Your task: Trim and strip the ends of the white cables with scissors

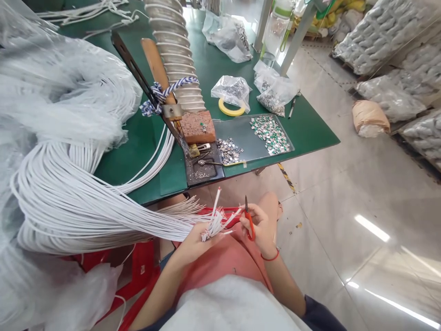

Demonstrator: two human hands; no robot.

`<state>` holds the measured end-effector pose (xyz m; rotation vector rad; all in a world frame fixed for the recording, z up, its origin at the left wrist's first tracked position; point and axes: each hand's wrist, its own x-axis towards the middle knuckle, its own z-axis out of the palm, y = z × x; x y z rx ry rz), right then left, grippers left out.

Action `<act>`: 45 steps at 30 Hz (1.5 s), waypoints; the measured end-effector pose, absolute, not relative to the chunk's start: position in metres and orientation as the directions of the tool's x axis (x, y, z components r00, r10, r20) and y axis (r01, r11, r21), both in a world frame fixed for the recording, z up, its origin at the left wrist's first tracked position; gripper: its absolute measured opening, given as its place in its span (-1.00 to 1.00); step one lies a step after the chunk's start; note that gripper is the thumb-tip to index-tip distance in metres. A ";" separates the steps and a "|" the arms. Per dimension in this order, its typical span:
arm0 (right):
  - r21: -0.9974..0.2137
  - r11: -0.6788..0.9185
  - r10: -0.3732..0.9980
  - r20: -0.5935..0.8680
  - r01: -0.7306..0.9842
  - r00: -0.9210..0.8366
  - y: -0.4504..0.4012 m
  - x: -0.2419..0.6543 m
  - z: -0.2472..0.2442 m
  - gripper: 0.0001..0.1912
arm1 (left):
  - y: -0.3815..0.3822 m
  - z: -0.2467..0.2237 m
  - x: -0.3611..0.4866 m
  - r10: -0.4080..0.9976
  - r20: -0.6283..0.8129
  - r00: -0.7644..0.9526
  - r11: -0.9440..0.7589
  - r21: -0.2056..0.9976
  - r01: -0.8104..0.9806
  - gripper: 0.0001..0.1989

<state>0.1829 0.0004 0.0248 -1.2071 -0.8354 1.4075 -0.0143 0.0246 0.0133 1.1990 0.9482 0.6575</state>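
Note:
My left hand [193, 242] is closed around the end of a thick bundle of white cables [113, 207], just above my lap. The cable ends [216, 224] fan out past my fingers, some with reddish tips. In my right hand [262, 229] is a small pair of scissors [249, 219] with red handles and dark blades pointing up. The scissors are close to the right side of the cable ends. From my left hand the bundle runs left over the table edge to a large coil [82, 92] wrapped in clear plastic.
On the green table [310, 124] stand a brick [198, 127], a soldering iron with a wooden handle [155, 64] and a ribbed hose [172, 41]. A tray [246, 133] holds small metal and green parts. Yellow tape [231, 110] and plastic bags [230, 88] lie behind. Pallets of wrapped coils [379, 37] stand right.

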 end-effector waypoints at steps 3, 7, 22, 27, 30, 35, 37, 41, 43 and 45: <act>-0.896 -0.227 0.963 -0.265 -0.381 0.050 -0.003 0.181 0.014 -0.64 | 0.028 0.015 -0.014 0.852 -0.229 0.470 0.214 0.973 0.086 -0.71; -0.850 -0.212 0.960 -0.274 -0.482 0.062 -0.013 0.170 0.003 -0.69 | 0.033 0.022 -0.007 0.917 -0.217 0.333 0.201 0.976 0.082 -0.73; -0.880 -0.363 0.931 -0.356 -0.308 -0.079 -0.014 0.159 0.014 -0.66 | 0.032 0.007 -0.005 0.951 -0.228 0.207 0.210 0.972 0.105 -0.78; -0.878 -0.386 0.923 -0.371 -0.283 -0.105 -0.015 0.157 0.008 -0.63 | 0.033 0.010 -0.004 0.957 -0.229 0.176 0.208 0.970 0.127 -0.77; -0.881 -0.382 0.924 -0.364 -0.279 -0.114 -0.015 0.158 0.004 -0.61 | 0.034 0.011 -0.004 0.959 -0.229 0.167 0.207 0.968 0.140 -0.75; -0.900 -0.357 0.933 -0.335 -0.251 -0.129 -0.015 0.159 0.005 -0.60 | 0.035 0.012 -0.002 0.956 -0.233 0.179 0.209 0.967 0.143 -0.75; -0.902 -0.356 0.934 -0.333 -0.245 -0.130 -0.015 0.159 0.007 -0.60 | 0.034 0.009 -0.002 0.953 -0.245 0.178 0.222 0.965 0.139 -0.75; -0.905 -0.368 0.929 -0.347 -0.214 -0.131 -0.017 0.159 0.008 -0.63 | 0.032 0.002 -0.003 0.947 -0.250 0.199 0.224 0.964 0.145 -0.77; -0.908 -0.366 0.929 -0.344 -0.202 -0.137 -0.018 0.159 0.006 -0.64 | 0.031 -0.001 -0.004 0.949 -0.236 0.208 0.203 0.965 0.167 -0.78; -0.912 -0.358 0.932 -0.335 -0.201 -0.140 -0.019 0.159 0.003 -0.64 | 0.030 -0.001 -0.005 0.953 -0.220 0.209 0.182 0.966 0.185 -0.77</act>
